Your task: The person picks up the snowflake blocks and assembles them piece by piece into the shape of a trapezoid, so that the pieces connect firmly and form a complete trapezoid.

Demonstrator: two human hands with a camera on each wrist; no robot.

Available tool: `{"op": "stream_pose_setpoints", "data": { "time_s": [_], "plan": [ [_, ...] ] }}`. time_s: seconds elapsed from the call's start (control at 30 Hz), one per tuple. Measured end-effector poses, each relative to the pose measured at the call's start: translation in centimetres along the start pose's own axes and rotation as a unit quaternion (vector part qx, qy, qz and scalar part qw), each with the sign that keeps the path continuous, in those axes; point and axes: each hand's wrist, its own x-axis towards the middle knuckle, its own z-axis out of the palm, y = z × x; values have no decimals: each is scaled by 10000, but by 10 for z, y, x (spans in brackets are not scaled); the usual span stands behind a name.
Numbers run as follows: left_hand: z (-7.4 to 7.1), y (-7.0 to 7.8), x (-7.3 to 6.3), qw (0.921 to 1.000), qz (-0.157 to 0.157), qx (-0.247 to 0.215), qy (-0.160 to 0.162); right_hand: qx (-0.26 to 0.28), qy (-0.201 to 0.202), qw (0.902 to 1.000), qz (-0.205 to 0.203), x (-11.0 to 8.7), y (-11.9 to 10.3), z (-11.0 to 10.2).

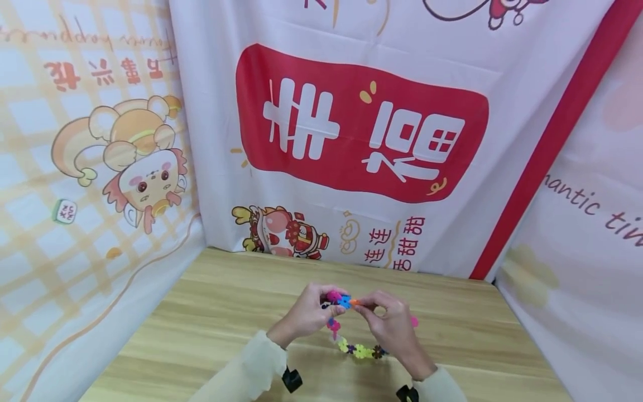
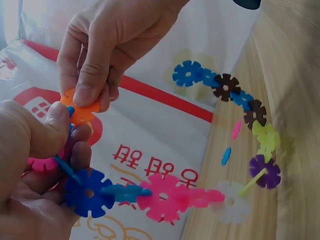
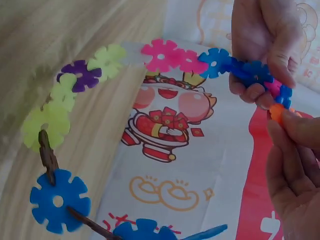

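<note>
A chain of notched plastic snowflake discs, in blue, pink, yellow, purple, brown and clear, hangs in a loop from my left hand (image 1: 308, 314). That hand pinches a blue disc (image 1: 344, 302) at the chain's end, and a pink disc (image 2: 44, 163) shows against its palm. My right hand (image 1: 393, 326) pinches an orange disc (image 2: 82, 111) between thumb and fingers. The orange disc's edge meets the blue one at the left fingertips; how deeply they interlock I cannot tell. Lower down, the chain includes a purple disc (image 3: 80, 76) and a brown disc (image 2: 226, 87).
A loose pink disc (image 2: 236, 130) and a loose blue disc (image 2: 226, 156) lie on the wooden table (image 1: 241, 296). Printed cloth hangs behind the table (image 1: 211, 167) and along its left (image 1: 30, 251) and right sides.
</note>
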Motion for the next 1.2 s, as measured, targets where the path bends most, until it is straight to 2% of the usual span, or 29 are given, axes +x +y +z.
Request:
{"op": "stream_pose_setpoints", "data": {
  "time_s": [0.1, 0.2, 0.3, 0.43, 0.5, 0.57, 0.7, 0.83, 0.97, 1.2],
  "plan": [
    [-3, -3, 0, 9997, 10, 154, -187, -2, -515, 9981, 340, 6, 0, -7],
    [-7, -1, 1, 9988, 20, 344, -350, -59, -1128, 9918, 603, 15, -1, -15],
    [-7, 3, 5, 9978, 125, 499, -410, -135, -1701, 9840, 516, 25, 0, -22],
    [-2, 7, 11, 9985, 237, 412, -286, -48, -2164, 9760, 243, 34, 0, -28],
    [-1, 8, 12, 9989, 246, 335, -223, 32, -2354, 9714, 298, 37, 1, -33],
    [-1, 8, 11, 9991, 228, 315, -194, -9, -2517, 9663, 536, 39, 5, -41],
    [-2, 7, 9, 9991, 211, 335, -137, -404, -2797, 9483, 1445, 36, 30, -63],
    [-5, 5, 7, 9993, 212, 300, -11, -889, -2880, 9298, 2115, 22, 77, -79],
    [-6, 3, 6, 9994, 263, 227, 33, -1371, -2792, 9183, 2450, -6, 118, -83],
    [-4, 1, 4, 9998, 204, 32, 57, -1684, -2637, 8990, 3065, -48, 160, -72]
  ]
}}
